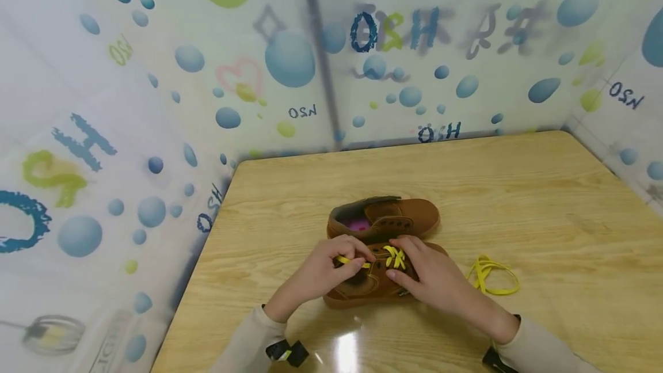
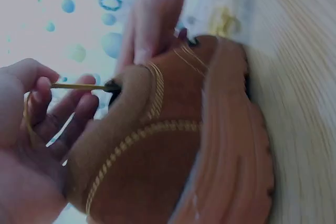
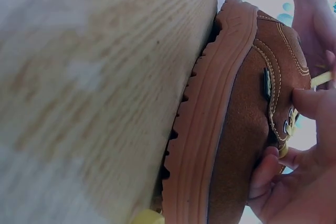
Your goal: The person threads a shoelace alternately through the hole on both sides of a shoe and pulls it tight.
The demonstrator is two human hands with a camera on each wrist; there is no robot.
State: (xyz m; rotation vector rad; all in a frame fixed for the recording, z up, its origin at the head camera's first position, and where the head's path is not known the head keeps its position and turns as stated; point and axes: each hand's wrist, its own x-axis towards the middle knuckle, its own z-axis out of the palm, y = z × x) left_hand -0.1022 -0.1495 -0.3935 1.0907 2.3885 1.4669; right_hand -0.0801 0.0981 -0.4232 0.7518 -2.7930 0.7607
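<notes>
A brown shoe [image 1: 362, 288] with stitched seams lies sole down on the table, toe to the right. Yellow shoelace [image 1: 396, 257] crosses through its front eyelets. My left hand [image 1: 322, 270] is over the ankle opening and pinches a length of the lace; in the left wrist view this lace [image 2: 81, 86] runs taut to an eyelet. With its thumb on the near side and fingers across the top, my right hand [image 1: 435, 278] grips the shoe around the laced part. The right wrist view shows its thumb [image 3: 310, 102] against the eyelet flap.
Just behind stands a second brown shoe [image 1: 425, 217], unlaced, with a pink patch inside. A loose yellow lace [image 1: 501, 292] lies coiled right of my right hand. The wooden table [image 1: 544, 200] meets patterned walls [image 1: 414, 102] at the back and left.
</notes>
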